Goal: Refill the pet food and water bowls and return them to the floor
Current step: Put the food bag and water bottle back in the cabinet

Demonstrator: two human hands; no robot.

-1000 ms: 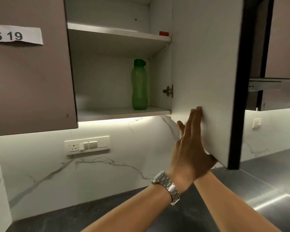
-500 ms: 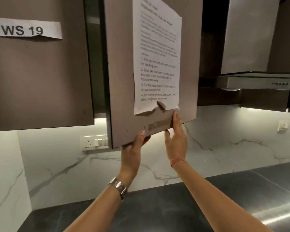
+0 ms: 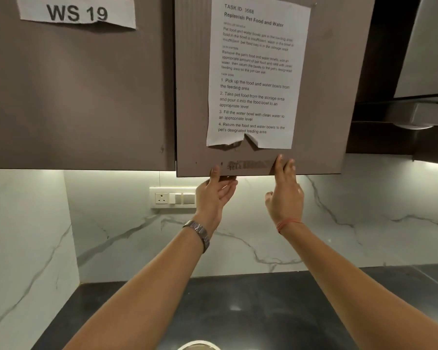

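The brown upper cabinet door (image 3: pixel 319 102) stands almost flush with its neighbour, and a printed task sheet (image 3: pixel 256 72) is taped to its front. My left hand (image 3: pixel 214 195) holds the door's lower edge, thumb on the front and fingers under it. My right hand (image 3: pixel 285 190) presses straight fingers against the door's lower front. At the bottom edge of the view a pale round rim (image 3: pixel 199 346) shows on the counter, mostly cut off. No pet food is in view.
The neighbouring cabinet door (image 3: pixel 74 97) carries a "WS 19" label. Below it are a marble backsplash (image 3: pixel 111 236) with a socket and switch plate (image 3: pixel 172 198), and a dark counter (image 3: pixel 250 311). A range hood (image 3: pixel 415 114) hangs at the right.
The cabinet door has swung from wide open to nearly closed, hiding the shelf with the green bottle. My hands have moved from its inner side to its lower edge and front.
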